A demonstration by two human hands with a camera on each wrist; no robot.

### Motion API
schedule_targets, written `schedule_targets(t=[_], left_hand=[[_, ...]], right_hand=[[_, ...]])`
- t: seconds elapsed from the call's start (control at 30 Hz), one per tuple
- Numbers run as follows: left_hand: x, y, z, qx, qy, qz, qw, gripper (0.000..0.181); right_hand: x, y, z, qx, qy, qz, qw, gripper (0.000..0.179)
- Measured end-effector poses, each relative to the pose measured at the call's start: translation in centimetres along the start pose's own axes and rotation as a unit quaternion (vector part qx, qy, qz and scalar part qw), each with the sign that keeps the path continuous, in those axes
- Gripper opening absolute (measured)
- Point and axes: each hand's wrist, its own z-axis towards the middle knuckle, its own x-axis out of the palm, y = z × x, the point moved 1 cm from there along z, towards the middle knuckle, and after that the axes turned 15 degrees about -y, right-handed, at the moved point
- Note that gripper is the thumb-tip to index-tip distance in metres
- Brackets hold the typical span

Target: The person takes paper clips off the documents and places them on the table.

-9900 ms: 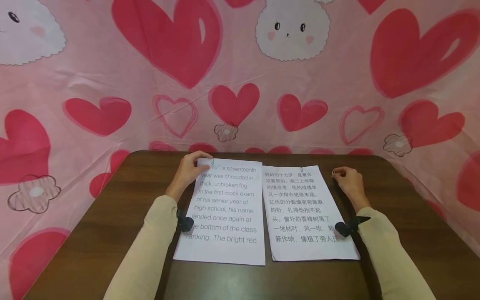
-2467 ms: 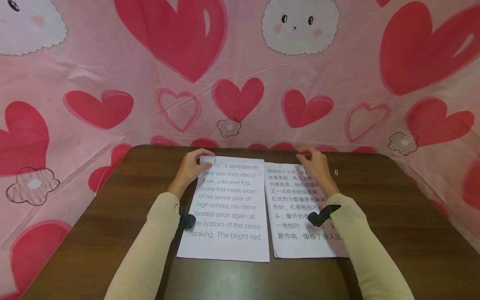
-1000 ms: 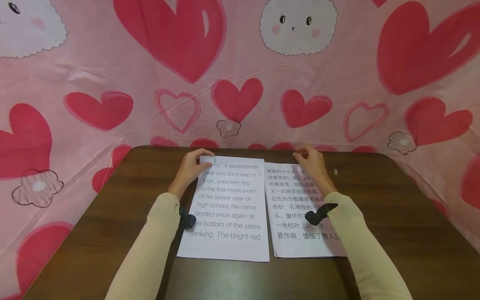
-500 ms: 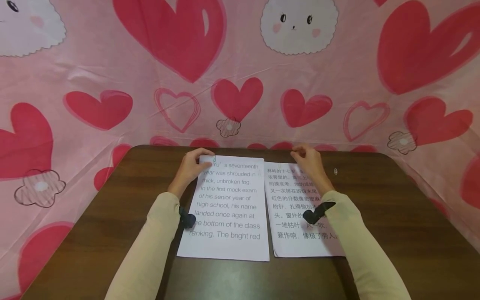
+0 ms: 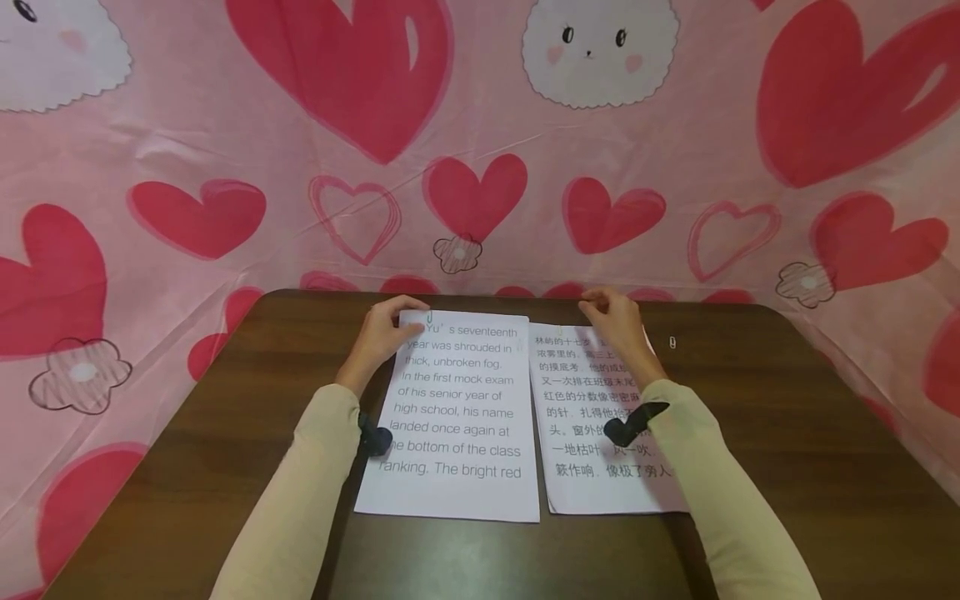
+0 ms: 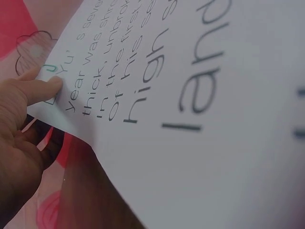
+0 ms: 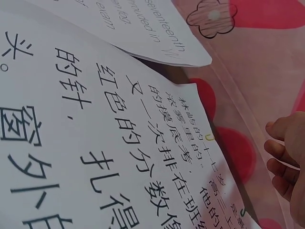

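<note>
My left hand (image 5: 378, 337) pinches the top left corner of the English-printed papers (image 5: 450, 500), thumb on top and other fingers beneath. A green paper clip (image 6: 50, 68) sits on their top edge near my thumb. Above the far edge of the Chinese-printed papers (image 5: 600, 498) hovers my right hand (image 5: 615, 323); its fingers are loosely bent and nothing shows between them. On that edge the right wrist view shows a yellow paper clip (image 7: 210, 137) and a dark one (image 7: 243, 212). A small pale paper clip (image 5: 672, 342) lies on the wood to the right of this hand.
Both sets of papers lie side by side on a dark brown table (image 5: 435, 558), separated by a narrow gap. Behind the table's far edge hangs a pink cloth (image 5: 285, 142) with red hearts. The right forearm covers part of the Chinese papers.
About ten seconds ago my right hand held the pale paper clip right of the papers; that clip now lies on the table. This hand has since shifted left and slightly away. My left hand keeps its place.
</note>
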Motion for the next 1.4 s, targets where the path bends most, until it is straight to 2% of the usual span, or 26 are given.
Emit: schedule_targets(t=[0.2,0.37,0.53,0.8,1.0,1.4], left_hand=[[0.0,0.2,0.0,0.009,-0.008,0.002,0.9999,0.028],[-0.3,0.1,0.0,0.000,-0.001,-0.006,1.0000,0.028],[-0.3,0.1,-0.1,-0.006,0.005,-0.001,1.0000,0.029],[-0.3,0.0,0.1,0.006,0.001,-0.006,1.0000,0.028],[-0.3,0.1,0.1,0.002,0.001,-0.005,1.0000,0.028],[-0.1,0.1,0.2,0.003,0.004,-0.005,1.0000,0.028]], right_hand=[[0.3,0.4,-0.1,0.006,-0.003,-0.001,1.0000,0.028],[0.6,0.8,-0.2,0.004,-0.002,0.000,1.0000,0.030],[0.9,1.0,-0.3,0.003,0.009,0.006,0.9999,0.030],[1.2,1.6,-0.1,0.003,0.020,0.010,0.9997,0.030],[1.4,2.2,-0.1,0.007,0.029,0.009,0.9995,0.031],[1.7,2.8,0.1,-0.015,0.029,0.013,0.9994,0.030]])
